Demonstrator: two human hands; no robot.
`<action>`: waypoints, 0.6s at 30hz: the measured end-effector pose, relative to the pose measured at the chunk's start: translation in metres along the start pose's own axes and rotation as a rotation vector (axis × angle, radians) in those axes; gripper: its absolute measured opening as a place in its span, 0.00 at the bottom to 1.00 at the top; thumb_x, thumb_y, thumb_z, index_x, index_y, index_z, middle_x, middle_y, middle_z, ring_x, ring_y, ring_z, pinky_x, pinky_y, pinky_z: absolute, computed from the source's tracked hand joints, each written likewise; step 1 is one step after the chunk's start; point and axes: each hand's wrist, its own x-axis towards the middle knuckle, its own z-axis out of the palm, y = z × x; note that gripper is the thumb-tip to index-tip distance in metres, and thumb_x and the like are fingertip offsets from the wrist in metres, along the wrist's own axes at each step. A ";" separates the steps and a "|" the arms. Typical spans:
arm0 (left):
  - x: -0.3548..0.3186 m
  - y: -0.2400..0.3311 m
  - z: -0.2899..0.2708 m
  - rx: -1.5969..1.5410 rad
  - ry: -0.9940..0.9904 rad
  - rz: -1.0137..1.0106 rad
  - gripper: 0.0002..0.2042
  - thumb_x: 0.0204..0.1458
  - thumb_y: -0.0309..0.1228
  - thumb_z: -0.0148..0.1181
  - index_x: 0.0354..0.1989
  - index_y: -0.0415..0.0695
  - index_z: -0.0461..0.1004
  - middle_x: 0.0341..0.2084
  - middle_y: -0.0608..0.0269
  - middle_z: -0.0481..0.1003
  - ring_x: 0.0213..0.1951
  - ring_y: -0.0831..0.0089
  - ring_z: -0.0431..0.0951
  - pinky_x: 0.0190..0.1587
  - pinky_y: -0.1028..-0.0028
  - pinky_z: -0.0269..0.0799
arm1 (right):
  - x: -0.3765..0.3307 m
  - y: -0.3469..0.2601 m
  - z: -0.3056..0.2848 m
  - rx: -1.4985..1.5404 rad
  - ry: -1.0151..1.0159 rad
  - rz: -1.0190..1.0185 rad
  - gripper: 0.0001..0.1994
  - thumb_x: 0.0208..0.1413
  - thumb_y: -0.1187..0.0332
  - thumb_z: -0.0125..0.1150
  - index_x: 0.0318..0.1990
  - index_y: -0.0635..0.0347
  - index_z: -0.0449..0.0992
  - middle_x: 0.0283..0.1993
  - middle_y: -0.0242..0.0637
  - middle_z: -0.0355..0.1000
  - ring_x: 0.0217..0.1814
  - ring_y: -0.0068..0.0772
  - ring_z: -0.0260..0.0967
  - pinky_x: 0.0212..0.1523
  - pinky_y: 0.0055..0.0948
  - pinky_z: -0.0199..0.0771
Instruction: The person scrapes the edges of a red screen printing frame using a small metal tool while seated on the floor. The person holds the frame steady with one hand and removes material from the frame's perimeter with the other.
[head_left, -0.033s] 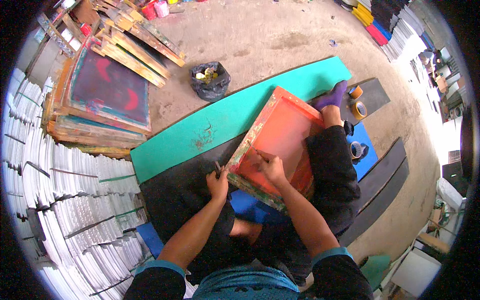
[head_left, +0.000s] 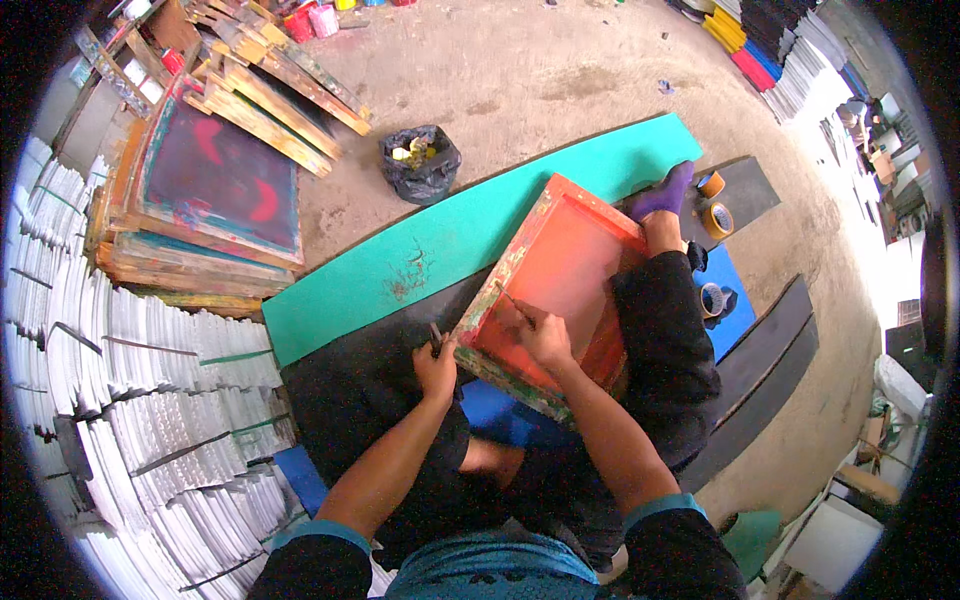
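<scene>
White bundles (head_left: 150, 375) stand left of a red frame (head_left: 575, 262); at its left corner, the left hand (head_left: 436, 372) curls around a dark tool (head_left: 435, 336). Above the frame's surface, the right hand (head_left: 546, 340) pinches a thin tool (head_left: 510, 297). Yellow tape rolls (head_left: 709, 224) sit to the frame's right.

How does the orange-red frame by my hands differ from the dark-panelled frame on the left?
The orange-red frame has a plain reddish panel; the dark-panelled frame has red crescent marks on its panel. The orange-red frame has the right hand over it; the dark-panelled frame rests untouched on a stack. Both have four-sided borders.
</scene>
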 end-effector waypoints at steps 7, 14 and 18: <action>0.024 -0.030 0.011 -0.111 -0.022 0.089 0.16 0.48 0.38 0.67 0.40 0.40 0.81 0.38 0.47 0.73 0.43 0.54 0.74 0.47 0.61 0.68 | 0.004 -0.035 -0.018 -0.273 -0.013 -0.003 0.16 0.55 0.64 0.54 0.52 0.44 0.78 0.38 0.53 0.77 0.40 0.58 0.75 0.42 0.51 0.76; 0.012 -0.008 0.007 -0.017 0.040 0.094 0.17 0.47 0.38 0.67 0.40 0.39 0.81 0.39 0.44 0.73 0.45 0.50 0.74 0.48 0.61 0.68 | -0.001 -0.021 -0.011 -0.357 -0.001 -0.044 0.17 0.54 0.64 0.56 0.52 0.44 0.77 0.37 0.53 0.76 0.38 0.57 0.76 0.40 0.51 0.76; 0.017 -0.021 0.015 -0.052 0.065 0.089 0.17 0.47 0.37 0.67 0.40 0.37 0.80 0.39 0.43 0.73 0.45 0.50 0.73 0.49 0.60 0.67 | 0.010 -0.004 0.000 -0.503 -0.035 -0.045 0.16 0.54 0.65 0.56 0.51 0.43 0.78 0.36 0.53 0.77 0.36 0.55 0.76 0.37 0.49 0.77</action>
